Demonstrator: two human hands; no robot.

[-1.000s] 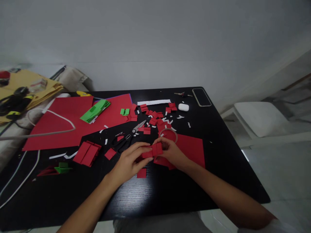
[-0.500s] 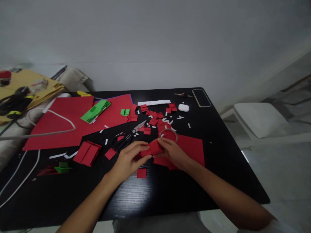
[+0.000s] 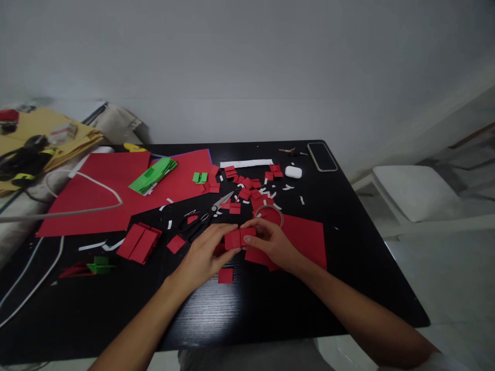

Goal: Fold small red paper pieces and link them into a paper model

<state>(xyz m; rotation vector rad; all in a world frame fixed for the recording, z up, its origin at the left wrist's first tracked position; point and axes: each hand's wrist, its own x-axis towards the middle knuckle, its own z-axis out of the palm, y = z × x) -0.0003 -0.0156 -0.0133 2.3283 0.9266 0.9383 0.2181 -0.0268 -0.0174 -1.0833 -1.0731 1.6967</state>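
Between my two hands is a folded red paper piece (image 3: 233,239), held above the black table. My left hand (image 3: 204,252) grips its left end, thumb below and fingers on top. On the right end, my right hand (image 3: 270,242) is closed, with the thumb across the front and fingers over the top edge. A small red paper square (image 3: 225,275) lies just below my left hand. Black-handled scissors (image 3: 211,214) rest beyond the left hand, blades spread a little. Past my right hand sit a roll of tape (image 3: 280,214) and red sheets (image 3: 305,239).
Several small folded red pieces (image 3: 247,183) and white paper scraps lie mid-table. To the left are large red sheets (image 3: 88,196), a green paper stack (image 3: 154,175), a red folded stack (image 3: 139,243) and a white cable (image 3: 54,270). A phone (image 3: 322,156) and white case (image 3: 293,172) lie back right.
My right hand has shifted its grip, bringing the thumb onto the front of the red paper piece. That piece's right part now lines up level with the left. My left hand stays nearly still.
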